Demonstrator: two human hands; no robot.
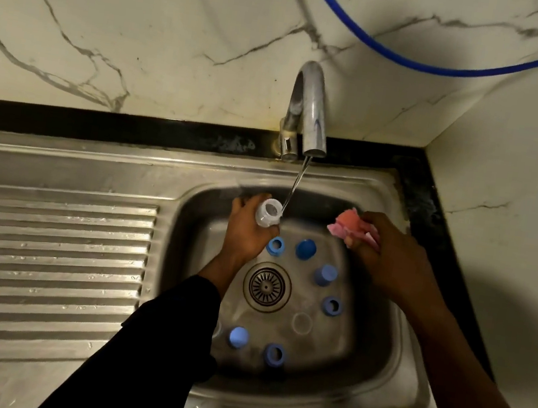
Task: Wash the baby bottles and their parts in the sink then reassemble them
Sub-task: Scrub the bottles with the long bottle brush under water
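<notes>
A: Where's the bottle (268,216)?
B: Under the tap (308,112) stream, left hand (246,235) wrapped round its body. Looks light, wet, slippery; that grip suits it.
A: Right hand (387,262)?
B: Its grip pinches a soft pink sponge (347,227).

Just the one head cam here, wide-angle, looking steeply down into the sink (202,173) from close up, facing the marble wall (146,31), tap (309,105) near centre.

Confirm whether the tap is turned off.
No: a thin stream of water runs from the tap down to the clear bottle that the left hand holds.
</notes>
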